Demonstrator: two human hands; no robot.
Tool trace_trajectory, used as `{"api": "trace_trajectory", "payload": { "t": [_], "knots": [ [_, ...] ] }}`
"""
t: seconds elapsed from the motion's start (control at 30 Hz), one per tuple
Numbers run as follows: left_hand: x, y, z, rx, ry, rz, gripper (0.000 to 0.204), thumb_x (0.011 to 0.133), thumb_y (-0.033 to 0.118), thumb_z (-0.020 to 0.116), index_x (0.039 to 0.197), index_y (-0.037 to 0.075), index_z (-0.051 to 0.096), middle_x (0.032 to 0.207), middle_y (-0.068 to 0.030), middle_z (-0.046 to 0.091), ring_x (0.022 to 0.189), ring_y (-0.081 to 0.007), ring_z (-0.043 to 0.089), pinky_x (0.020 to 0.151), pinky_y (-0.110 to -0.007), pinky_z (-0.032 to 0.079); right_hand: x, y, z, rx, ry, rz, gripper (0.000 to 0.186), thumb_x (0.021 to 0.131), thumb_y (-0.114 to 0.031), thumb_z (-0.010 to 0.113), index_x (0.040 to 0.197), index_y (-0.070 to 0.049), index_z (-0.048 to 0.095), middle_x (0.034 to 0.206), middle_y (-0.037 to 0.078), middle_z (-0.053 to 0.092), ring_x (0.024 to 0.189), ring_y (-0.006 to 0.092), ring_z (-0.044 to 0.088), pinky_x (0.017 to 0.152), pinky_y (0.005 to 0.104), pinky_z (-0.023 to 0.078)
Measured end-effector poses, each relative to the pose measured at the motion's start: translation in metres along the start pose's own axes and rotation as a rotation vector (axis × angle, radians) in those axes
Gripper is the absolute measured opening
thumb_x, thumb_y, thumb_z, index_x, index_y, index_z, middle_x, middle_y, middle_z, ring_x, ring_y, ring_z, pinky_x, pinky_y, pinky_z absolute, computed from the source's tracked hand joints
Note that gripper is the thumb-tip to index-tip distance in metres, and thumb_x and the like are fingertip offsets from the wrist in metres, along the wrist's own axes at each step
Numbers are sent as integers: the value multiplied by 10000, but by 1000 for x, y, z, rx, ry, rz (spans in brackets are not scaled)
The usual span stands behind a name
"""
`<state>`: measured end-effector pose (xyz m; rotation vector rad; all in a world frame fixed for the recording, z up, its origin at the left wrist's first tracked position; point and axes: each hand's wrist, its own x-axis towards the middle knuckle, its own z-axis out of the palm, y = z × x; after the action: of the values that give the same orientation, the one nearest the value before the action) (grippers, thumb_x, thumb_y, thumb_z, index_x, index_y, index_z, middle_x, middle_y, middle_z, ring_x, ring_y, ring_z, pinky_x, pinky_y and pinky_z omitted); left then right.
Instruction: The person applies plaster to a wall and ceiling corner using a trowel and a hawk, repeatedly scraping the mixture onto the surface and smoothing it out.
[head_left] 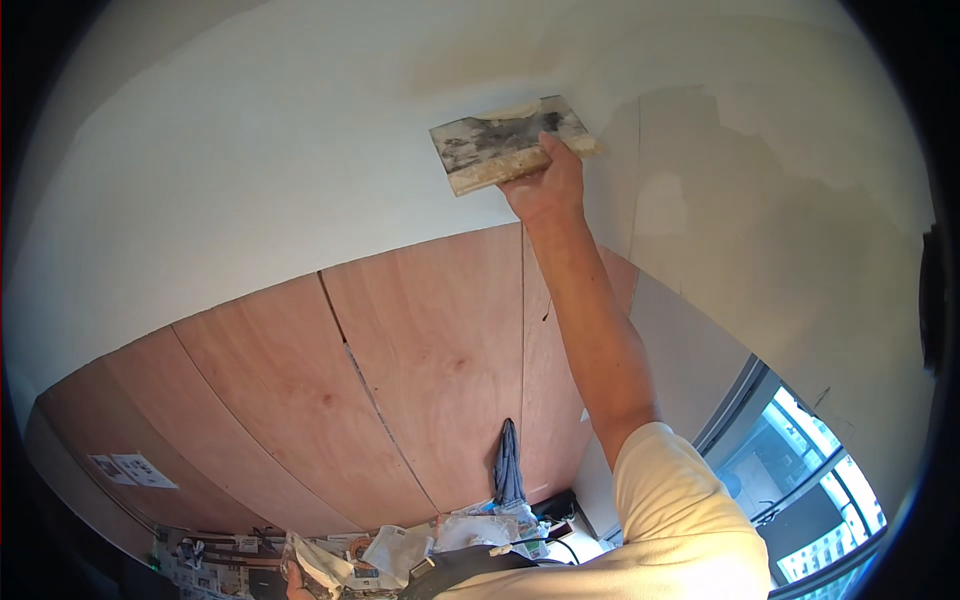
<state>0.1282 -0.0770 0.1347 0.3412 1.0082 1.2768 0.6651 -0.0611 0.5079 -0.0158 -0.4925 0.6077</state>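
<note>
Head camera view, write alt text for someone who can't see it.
A person's raised right hand presses a wide, plaster-smeared flat trowel blade against a white plastered wall. Below are reddish-brown plywood panels; a window sits lower right.

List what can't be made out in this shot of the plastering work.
- Left hand: not in the head view; only a sliver shows at the lower edge, too little to identify.
- Right hand: its fingers lie behind the trowel, so the grip is hidden.
- Trowel's working face: pressed to the ceiling, unseen.
- Clutter on the floor: too small and bent by the lens to identify.
- Paper on the wood panel: too small to read.
</note>
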Motion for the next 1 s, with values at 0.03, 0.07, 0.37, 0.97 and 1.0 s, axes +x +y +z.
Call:
{"api": "trace_trajectory", "payload": {
  "t": [0.03, 0.07, 0.37, 0.97, 1.0],
  "knots": [
    [2, 1, 0, 8, -5, 2, 214, 984, 330, 655, 890, 140, 623, 682, 54, 466, 623, -136, 438, 585, -344, 451, 6, 0, 1, -1, 13, 4, 474, 972, -44, 490, 1428, -9, 364, 1468, 174, 403, 1348, 360, 440, 1111, 613, 388],
    [3, 1, -1, 10, -10, -2, 214, 981, 329, 659, 896, 136, 625, 682, 53, 467, 622, -136, 438, 585, -343, 450, 13, 1, 2, -2, 27, 7, 473, 967, -26, 496, 1422, -4, 367, 1456, 179, 406, 1336, 369, 446, 1106, 632, 387],
    [10, 1, -8, 32, -36, 12, 228, 953, 318, 694, 948, 96, 641, 688, 43, 474, 618, -141, 437, 576, -341, 449, 42, 5, 7, 50, 78, 8, 398, 906, 78, 457, 1298, 48, 398, 1336, 215, 419, 1252, 414, 471, 1099, 706, 365],
    [28, 0, -23, 14, -194, 117, 345, 1022, 267, 580, 1238, -1, 601, 1109, -86, 655, 960, -176, 595, 797, -315, 521, 81, -33, 104, -140, 29, 97, 379, 959, 17, 418, 1327, 81, 359, 1475, 280, 288, 1422, 518, 247, 1108, 795, 251],
    [33, 1, -18, 7, -216, 76, 349, 1042, 290, 548, 1239, 7, 599, 1116, -85, 651, 975, -178, 594, 800, -324, 526, 78, -47, 116, -134, 36, 94, 388, 963, 8, 414, 1339, 84, 357, 1487, 284, 280, 1426, 518, 236, 1108, 794, 246]
  ]
}}
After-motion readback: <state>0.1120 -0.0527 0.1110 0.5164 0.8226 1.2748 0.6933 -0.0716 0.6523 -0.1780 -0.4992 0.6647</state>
